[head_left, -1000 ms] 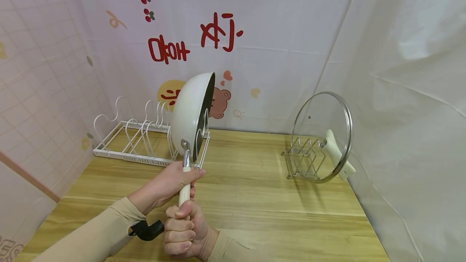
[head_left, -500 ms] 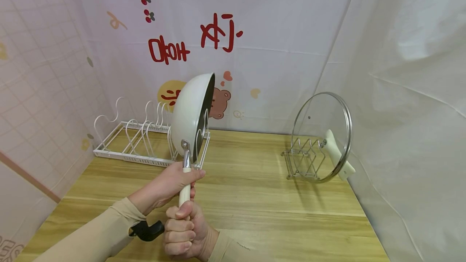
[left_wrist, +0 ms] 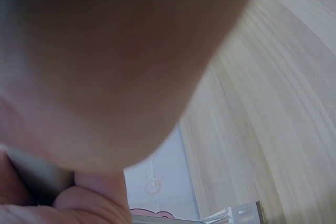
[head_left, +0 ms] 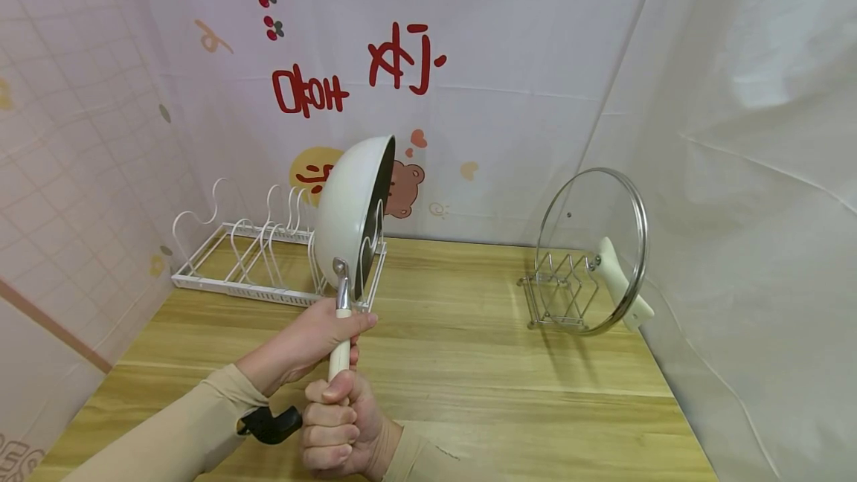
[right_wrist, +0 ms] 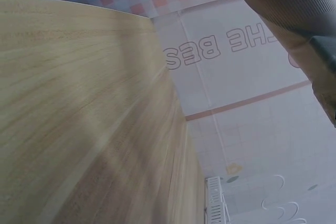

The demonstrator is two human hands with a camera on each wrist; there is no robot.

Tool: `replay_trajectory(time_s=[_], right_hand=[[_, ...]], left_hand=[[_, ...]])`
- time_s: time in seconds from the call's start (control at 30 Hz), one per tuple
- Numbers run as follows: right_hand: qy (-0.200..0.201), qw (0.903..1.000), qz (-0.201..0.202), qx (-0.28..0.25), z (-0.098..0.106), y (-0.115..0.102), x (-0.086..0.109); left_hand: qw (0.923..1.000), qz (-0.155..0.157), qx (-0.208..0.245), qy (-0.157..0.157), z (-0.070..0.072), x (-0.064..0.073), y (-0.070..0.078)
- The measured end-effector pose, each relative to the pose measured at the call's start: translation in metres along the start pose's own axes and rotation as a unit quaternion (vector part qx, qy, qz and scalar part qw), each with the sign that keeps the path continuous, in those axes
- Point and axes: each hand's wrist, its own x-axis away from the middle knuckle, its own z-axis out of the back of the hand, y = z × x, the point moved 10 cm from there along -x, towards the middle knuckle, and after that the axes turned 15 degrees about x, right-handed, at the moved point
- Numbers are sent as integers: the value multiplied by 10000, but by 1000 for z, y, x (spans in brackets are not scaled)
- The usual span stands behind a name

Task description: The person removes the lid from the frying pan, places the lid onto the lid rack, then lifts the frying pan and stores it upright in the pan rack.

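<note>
A white wok [head_left: 348, 203] with a dark inside stands on its side at the right end of the white wire pan rack [head_left: 244, 290]. Its opening faces right, and a rack wire crosses in front of it. The cream handle [head_left: 339, 359] points toward me. My left hand [head_left: 315, 337] holds the handle just below its metal collar, thumb lying across the top. Closer to me, my right hand [head_left: 344, 422] grips the handle's end in a fist. Skin blurs most of the left wrist view, where a bit of the handle [left_wrist: 39, 177] shows.
A glass lid [head_left: 589, 251] with a cream knob [head_left: 623, 285] stands upright in a small metal rack [head_left: 562, 296] on the right. Fabric walls enclose the wooden table [head_left: 455, 363] at the back and sides. The sleeved left forearm [right_wrist: 294, 3] fills the right wrist view's upper corner.
</note>
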Motion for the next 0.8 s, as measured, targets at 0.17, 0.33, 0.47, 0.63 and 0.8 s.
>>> replay_trajectory(time_s=[0.17,0.33,0.47,0.63,0.8], right_hand=[[13,10000,-10,5,0,0,0],[57,10000,-14,35,1,0,1],[60,10000,-26,67,2,1,2],[42,10000,-31,55,2,2,2],[61,10000,-30,14,2,3,3]], left_hand=[[10000,1,-8,-1,0,0,0],[10000,16,23,5,-1,0,-1],[10000,6,60,-5,-2,0,-1],[9999,6,105,-13,-2,0,-1],[9999,-7,138,-82,-3,-1,-2]])
